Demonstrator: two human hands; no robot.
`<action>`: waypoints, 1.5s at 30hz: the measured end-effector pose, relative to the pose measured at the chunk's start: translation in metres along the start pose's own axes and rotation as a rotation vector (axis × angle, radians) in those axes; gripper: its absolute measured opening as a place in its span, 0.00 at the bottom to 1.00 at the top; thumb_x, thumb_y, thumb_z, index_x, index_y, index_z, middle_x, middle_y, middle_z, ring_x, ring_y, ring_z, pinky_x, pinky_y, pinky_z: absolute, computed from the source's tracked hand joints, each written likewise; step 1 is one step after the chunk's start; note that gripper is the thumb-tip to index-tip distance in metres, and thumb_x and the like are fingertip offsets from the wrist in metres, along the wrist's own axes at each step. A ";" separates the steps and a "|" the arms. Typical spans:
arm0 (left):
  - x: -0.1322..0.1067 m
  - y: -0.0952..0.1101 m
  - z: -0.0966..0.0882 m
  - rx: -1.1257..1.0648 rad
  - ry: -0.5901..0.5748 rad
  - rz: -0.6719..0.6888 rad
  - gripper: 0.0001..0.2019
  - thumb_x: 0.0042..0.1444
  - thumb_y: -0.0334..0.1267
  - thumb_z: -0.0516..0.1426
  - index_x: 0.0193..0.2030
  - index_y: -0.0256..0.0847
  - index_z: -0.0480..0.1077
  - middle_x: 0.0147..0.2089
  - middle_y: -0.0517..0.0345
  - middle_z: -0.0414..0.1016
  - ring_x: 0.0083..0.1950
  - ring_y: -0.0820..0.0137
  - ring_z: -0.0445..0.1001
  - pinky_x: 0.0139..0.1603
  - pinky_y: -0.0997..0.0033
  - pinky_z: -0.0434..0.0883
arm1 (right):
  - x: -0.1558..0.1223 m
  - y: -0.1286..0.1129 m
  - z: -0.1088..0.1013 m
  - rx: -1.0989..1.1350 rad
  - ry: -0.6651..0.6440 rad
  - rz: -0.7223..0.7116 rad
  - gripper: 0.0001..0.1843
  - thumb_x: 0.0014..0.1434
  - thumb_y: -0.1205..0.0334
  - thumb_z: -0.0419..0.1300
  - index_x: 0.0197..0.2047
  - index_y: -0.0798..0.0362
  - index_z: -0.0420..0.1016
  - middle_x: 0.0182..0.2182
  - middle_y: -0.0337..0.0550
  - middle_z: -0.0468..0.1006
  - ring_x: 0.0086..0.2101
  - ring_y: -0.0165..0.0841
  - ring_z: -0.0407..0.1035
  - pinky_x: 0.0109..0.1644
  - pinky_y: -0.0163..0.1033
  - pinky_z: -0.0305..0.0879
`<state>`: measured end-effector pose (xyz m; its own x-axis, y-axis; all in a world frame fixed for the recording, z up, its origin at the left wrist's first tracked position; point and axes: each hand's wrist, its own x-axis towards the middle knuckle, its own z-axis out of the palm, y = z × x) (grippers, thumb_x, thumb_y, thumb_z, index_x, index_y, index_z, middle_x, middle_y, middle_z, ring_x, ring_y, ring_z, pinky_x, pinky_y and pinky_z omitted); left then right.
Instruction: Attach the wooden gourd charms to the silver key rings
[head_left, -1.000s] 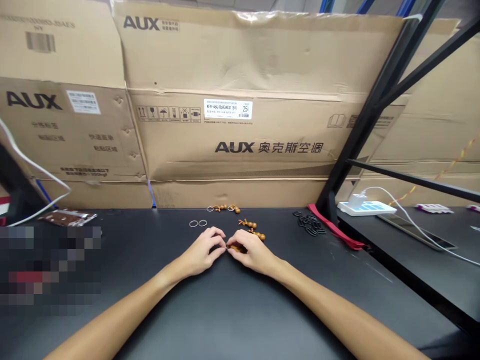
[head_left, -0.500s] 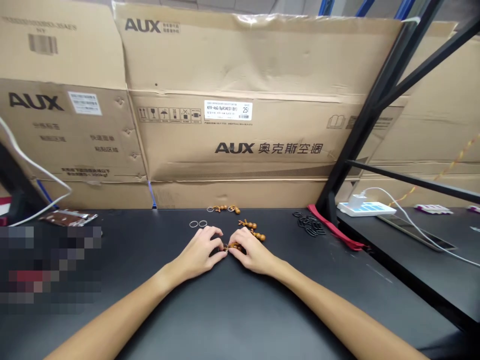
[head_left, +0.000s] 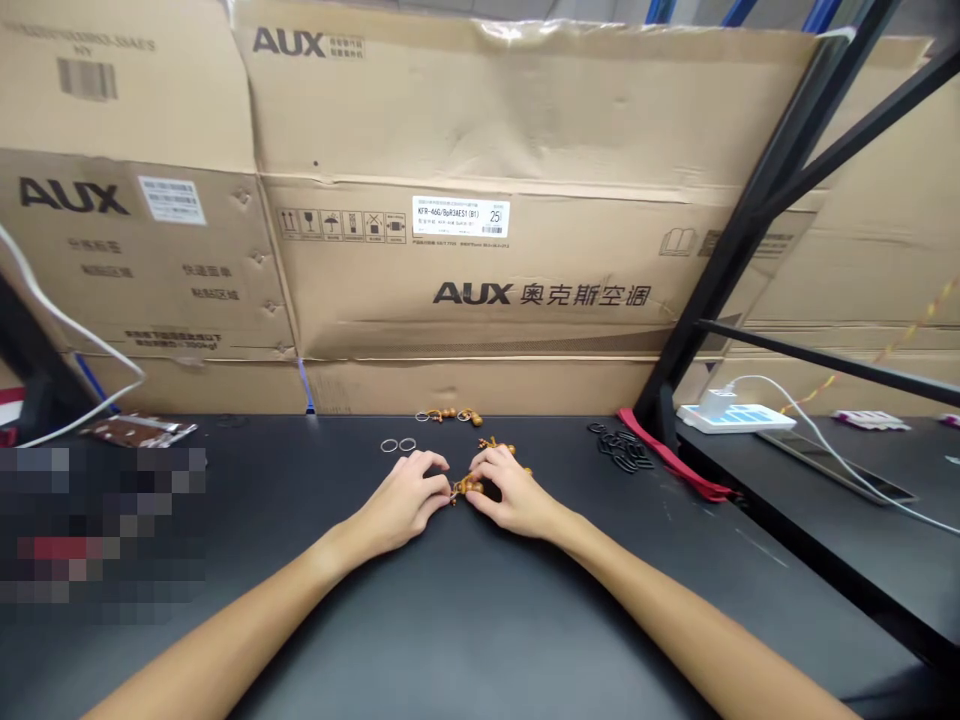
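Close together over the black table, both my hands work on one small brown gourd pendant with an orange-brown cord. My left hand pinches at the cord's end, where a metal ring showed between the fingers a moment ago; its fingertips now mostly hide that ring. Thumb and fingers of my right hand are bent around the gourd end. Behind the right hand lie more gourd pendants, one partly covered by its fingers. Two loose metal key rings rest beyond my left hand.
Two gourd pendants with rings lie at the table's back edge. Black oval links are piled at right, beside a red strap and a black rack post. A brown packet lies at left. Cardboard boxes stand behind.
My right hand has shifted slightly right and its fingers have opened wider around the pendant, so more of the gourd shows. My left hand stays nearly in place, and the view has tilted slightly.
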<state>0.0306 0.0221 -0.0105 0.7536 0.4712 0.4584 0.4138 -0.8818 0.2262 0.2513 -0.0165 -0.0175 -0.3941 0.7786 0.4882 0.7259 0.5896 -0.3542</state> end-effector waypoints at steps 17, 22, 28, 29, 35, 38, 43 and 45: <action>0.000 0.001 0.002 0.040 0.030 -0.003 0.07 0.62 0.34 0.53 0.35 0.41 0.71 0.50 0.53 0.68 0.49 0.64 0.67 0.52 0.60 0.66 | 0.001 -0.007 0.004 0.052 0.069 -0.008 0.05 0.61 0.62 0.57 0.33 0.51 0.70 0.38 0.44 0.72 0.41 0.36 0.64 0.50 0.46 0.62; 0.000 0.001 0.001 0.020 0.015 -0.016 0.07 0.62 0.35 0.53 0.35 0.42 0.70 0.49 0.54 0.68 0.49 0.64 0.67 0.53 0.60 0.66 | 0.002 -0.003 0.004 0.037 0.098 0.040 0.06 0.61 0.61 0.57 0.31 0.51 0.70 0.36 0.45 0.72 0.40 0.37 0.64 0.49 0.47 0.62; 0.000 0.002 0.000 0.072 0.016 0.000 0.07 0.62 0.37 0.53 0.35 0.41 0.70 0.49 0.52 0.68 0.49 0.63 0.67 0.51 0.60 0.66 | 0.000 -0.011 0.004 0.135 0.050 -0.040 0.04 0.62 0.62 0.56 0.35 0.51 0.70 0.39 0.45 0.71 0.42 0.36 0.65 0.50 0.46 0.63; 0.000 0.002 0.001 0.081 0.016 0.006 0.07 0.62 0.37 0.53 0.35 0.41 0.70 0.49 0.52 0.68 0.49 0.63 0.67 0.51 0.60 0.66 | 0.000 -0.011 0.004 0.136 0.045 -0.042 0.04 0.61 0.62 0.57 0.35 0.51 0.70 0.39 0.45 0.71 0.42 0.36 0.65 0.50 0.46 0.63; 0.001 0.000 0.002 0.042 0.013 0.020 0.08 0.63 0.35 0.52 0.35 0.41 0.71 0.50 0.53 0.67 0.50 0.64 0.67 0.53 0.60 0.66 | 0.001 -0.004 0.005 0.016 0.108 0.080 0.05 0.60 0.63 0.58 0.31 0.51 0.69 0.37 0.44 0.72 0.41 0.37 0.64 0.49 0.46 0.62; 0.000 0.002 0.001 0.019 0.006 0.001 0.07 0.62 0.36 0.53 0.35 0.41 0.71 0.49 0.53 0.68 0.50 0.64 0.67 0.53 0.59 0.66 | 0.001 -0.006 0.003 0.037 0.092 0.053 0.05 0.60 0.64 0.57 0.32 0.51 0.69 0.37 0.43 0.72 0.41 0.36 0.65 0.50 0.46 0.61; 0.000 0.003 0.000 0.020 0.021 -0.022 0.06 0.61 0.36 0.54 0.35 0.41 0.70 0.50 0.53 0.68 0.50 0.63 0.67 0.53 0.59 0.66 | 0.001 -0.014 0.003 0.120 0.027 -0.041 0.03 0.61 0.63 0.57 0.34 0.51 0.70 0.40 0.44 0.72 0.43 0.35 0.65 0.52 0.44 0.62; 0.000 0.002 0.000 0.028 0.019 -0.009 0.07 0.62 0.35 0.52 0.35 0.41 0.71 0.50 0.53 0.68 0.50 0.64 0.67 0.52 0.60 0.66 | 0.001 -0.011 0.004 0.102 0.026 -0.029 0.04 0.61 0.63 0.57 0.34 0.51 0.70 0.40 0.44 0.72 0.43 0.35 0.65 0.52 0.45 0.62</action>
<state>0.0318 0.0201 -0.0101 0.7402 0.4784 0.4725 0.4350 -0.8765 0.2061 0.2404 -0.0217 -0.0168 -0.3980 0.7561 0.5195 0.6529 0.6313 -0.4185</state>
